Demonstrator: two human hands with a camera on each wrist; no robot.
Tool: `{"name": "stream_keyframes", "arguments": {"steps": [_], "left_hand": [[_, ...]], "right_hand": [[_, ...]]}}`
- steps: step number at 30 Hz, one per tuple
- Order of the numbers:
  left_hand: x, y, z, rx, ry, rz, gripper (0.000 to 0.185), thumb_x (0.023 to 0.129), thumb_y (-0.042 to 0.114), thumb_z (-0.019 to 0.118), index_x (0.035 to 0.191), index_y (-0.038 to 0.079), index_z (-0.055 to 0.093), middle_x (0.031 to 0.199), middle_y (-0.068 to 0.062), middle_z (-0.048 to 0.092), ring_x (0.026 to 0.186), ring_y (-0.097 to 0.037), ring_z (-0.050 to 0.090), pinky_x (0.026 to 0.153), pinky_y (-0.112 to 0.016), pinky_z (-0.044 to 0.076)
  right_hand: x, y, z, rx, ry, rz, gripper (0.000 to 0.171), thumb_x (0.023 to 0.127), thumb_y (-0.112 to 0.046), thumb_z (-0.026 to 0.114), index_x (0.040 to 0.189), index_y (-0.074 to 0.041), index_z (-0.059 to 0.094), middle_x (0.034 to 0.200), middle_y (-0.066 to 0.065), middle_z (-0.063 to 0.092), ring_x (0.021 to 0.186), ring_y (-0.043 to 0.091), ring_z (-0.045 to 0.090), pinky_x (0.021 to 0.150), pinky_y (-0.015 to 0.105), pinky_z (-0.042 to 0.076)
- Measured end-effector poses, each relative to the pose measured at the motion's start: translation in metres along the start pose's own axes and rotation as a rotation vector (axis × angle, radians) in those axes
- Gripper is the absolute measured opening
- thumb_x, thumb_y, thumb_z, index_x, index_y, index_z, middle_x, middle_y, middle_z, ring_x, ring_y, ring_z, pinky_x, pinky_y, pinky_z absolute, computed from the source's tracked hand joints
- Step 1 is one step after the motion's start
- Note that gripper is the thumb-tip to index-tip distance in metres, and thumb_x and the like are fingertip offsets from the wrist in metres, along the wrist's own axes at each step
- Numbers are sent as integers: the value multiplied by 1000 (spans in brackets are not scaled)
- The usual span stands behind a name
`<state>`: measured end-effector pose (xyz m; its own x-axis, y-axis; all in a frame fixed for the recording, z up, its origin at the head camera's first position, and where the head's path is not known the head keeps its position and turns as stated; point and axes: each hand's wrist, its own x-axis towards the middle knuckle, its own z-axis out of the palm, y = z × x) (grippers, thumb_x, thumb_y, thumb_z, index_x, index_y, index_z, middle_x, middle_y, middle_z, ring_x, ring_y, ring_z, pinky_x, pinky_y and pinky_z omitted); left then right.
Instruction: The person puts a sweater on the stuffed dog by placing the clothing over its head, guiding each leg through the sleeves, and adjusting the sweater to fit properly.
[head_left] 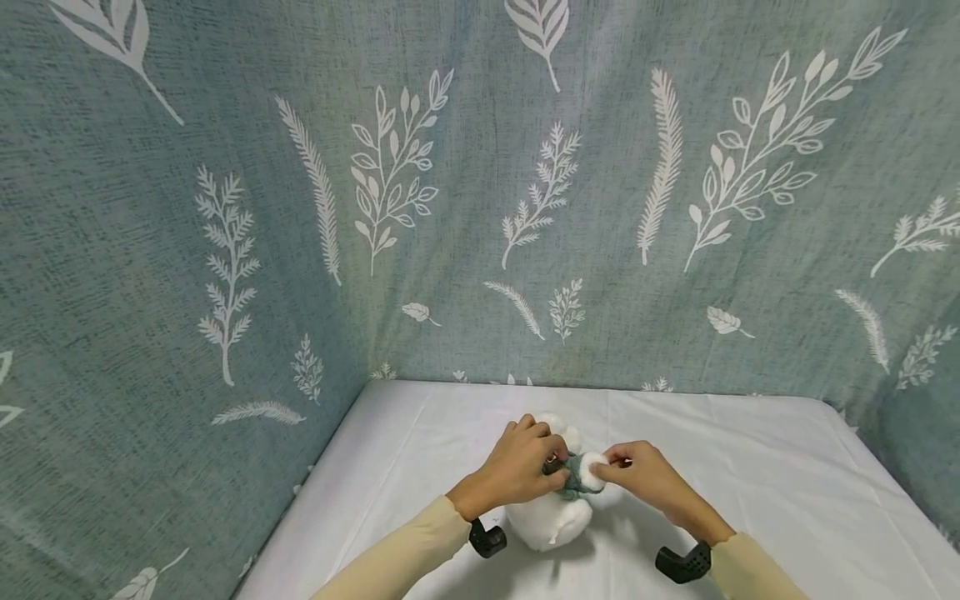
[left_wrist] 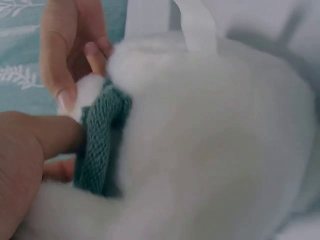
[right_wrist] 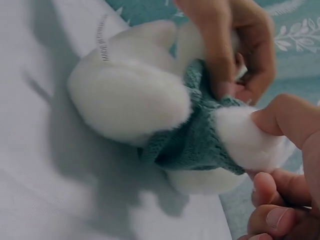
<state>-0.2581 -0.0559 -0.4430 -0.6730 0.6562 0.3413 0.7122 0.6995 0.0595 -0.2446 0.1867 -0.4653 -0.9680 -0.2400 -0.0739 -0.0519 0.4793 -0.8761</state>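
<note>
A white plush toy point(head_left: 540, 525) is between the hands, over the white-covered table. Around part of it goes a teal knitted garment point(right_wrist: 187, 142), with a stubby white limb point(right_wrist: 245, 137) coming out of its opening. My left hand point(head_left: 525, 462) pinches the knit beside the limb; in the left wrist view its thumb point(left_wrist: 60, 134) presses on the teal fabric. From the other side my right hand point(head_left: 648, 479) grips the limb's end between thumb and fingers. A white cloth tag point(left_wrist: 199, 27) sticks up from the plush body.
A white sheet point(head_left: 420, 442) covers the table. Teal curtains point(head_left: 465, 183) with white leaf prints hang behind it and at both sides. Each wrist wears a black device, one at the left wrist point(head_left: 488, 540) and one at the right point(head_left: 684, 563).
</note>
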Motion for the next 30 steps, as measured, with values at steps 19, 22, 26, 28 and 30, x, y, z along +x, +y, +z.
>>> {"name": "stream_keyframes", "arguments": {"steps": [19,22,26,28,30], "left_hand": [[4,1,-3,128,-32,-127,26,84,20,74,65,28,59,71,11,46,68,-12,38,67,-30,29],[3,-2,-4,96,-42,-130,25,85,18,74,66,28,60,71,12,46,67,-12,37,67,-30,29],[2,-7,-3,-4,-47,-85,14,88,19,74,78,27,69,77,13,50,70,-9,38,69,-29,29],[2,-11,-1,-80,-54,-62,6,89,21,76,87,27,73,82,13,53,74,-7,39,70,-28,30],[2,-14,0,-160,-65,-49,5,91,24,79,95,26,77,87,13,56,76,-5,41,70,-27,31]], "right_hand": [[-3,-2,13,-64,68,-72,22,92,-29,78,86,-10,70,69,-2,50,68,13,46,61,28,37],[-4,1,10,-42,55,-64,25,93,-29,78,83,-9,67,69,-2,48,68,13,44,61,28,36],[-4,3,9,-28,59,-60,26,92,-30,78,84,-8,67,71,-2,48,71,14,45,63,29,36],[-4,3,9,-27,62,-50,27,92,-34,79,87,-10,69,73,-2,52,74,14,48,65,29,38],[-4,3,9,-27,56,-40,28,91,-38,79,91,-11,72,75,-1,56,75,16,50,66,31,40]]}}
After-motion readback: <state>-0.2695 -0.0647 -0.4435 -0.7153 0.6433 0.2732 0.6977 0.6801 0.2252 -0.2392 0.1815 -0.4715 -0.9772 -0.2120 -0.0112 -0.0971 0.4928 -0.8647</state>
